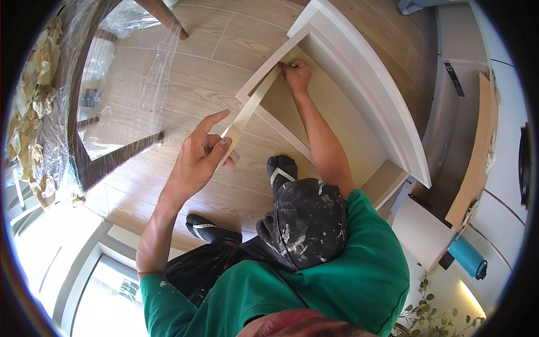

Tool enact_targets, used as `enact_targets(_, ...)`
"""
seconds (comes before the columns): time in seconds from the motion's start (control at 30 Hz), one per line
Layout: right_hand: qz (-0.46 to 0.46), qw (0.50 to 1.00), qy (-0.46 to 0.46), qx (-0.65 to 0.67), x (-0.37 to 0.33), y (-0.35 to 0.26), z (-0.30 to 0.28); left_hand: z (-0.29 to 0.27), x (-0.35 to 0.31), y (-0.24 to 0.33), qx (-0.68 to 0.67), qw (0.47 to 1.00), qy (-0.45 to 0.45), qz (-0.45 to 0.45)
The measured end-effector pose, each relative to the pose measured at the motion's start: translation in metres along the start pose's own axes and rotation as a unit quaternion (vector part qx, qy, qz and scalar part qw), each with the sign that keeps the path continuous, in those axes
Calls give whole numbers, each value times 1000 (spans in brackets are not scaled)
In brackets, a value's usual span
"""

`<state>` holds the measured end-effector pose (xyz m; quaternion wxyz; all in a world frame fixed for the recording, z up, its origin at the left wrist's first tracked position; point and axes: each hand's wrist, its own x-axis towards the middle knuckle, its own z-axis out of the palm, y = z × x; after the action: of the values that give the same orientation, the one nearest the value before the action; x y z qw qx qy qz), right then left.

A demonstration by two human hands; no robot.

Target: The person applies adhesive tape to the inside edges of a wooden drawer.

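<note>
A pale strip of masking tape (251,108) runs taut from one of my hands to the other. My left hand (193,165) pinches its near end between thumb and fingers, the index finger stretched out, above the floor left of a drawer. My right hand (297,76) reaches inside the beige drawer (375,106), its fingers closed at the tape's far end by the drawer's far left corner. The drawer has a pale, curved front and lies tilted on the floor. Whether the tape's far end sticks to the drawer wall is hidden by my fingers.
Left stands dark wooden furniture (76,121) wrapped in clear plastic, with crumpled brown paper (42,98) beside it. A cabinet (449,112) with an open drawer slot is at right, near a teal cylinder (467,255). My dark-shod feet (281,168) stand on wood-look flooring.
</note>
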<state>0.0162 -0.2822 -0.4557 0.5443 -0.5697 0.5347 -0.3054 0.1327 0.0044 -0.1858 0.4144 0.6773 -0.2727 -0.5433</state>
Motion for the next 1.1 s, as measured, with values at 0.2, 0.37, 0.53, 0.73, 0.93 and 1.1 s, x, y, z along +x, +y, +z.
enact_targets(0.2, 0, 1000, 5, -17, 1, 2, 0, 0, 2, 0, -1, 1000, -2, 1)
enact_targets(0.37, -8, 999, 6, -45, 1, 1, 0, 1, 0, -1, 1, 1000, 0, 4)
enact_targets(0.53, -11, 999, 0, -33, -1, -2, -1, 2, 1, -2, -13, 1000, 2, 10)
enact_targets(0.73, -6, 991, -18, -134, 1, -13, -5, 7, 1, 0, -45, 999, -2, 10)
enact_targets(0.93, -128, 947, 62, -288, -17, -14, -3, 6, 2, -2, -24, 1000, 6, 11)
enact_targets(1.1, -173, 920, 24, -352, -12, -6, -8, 6, 3, -5, -18, 1000, 5, 10)
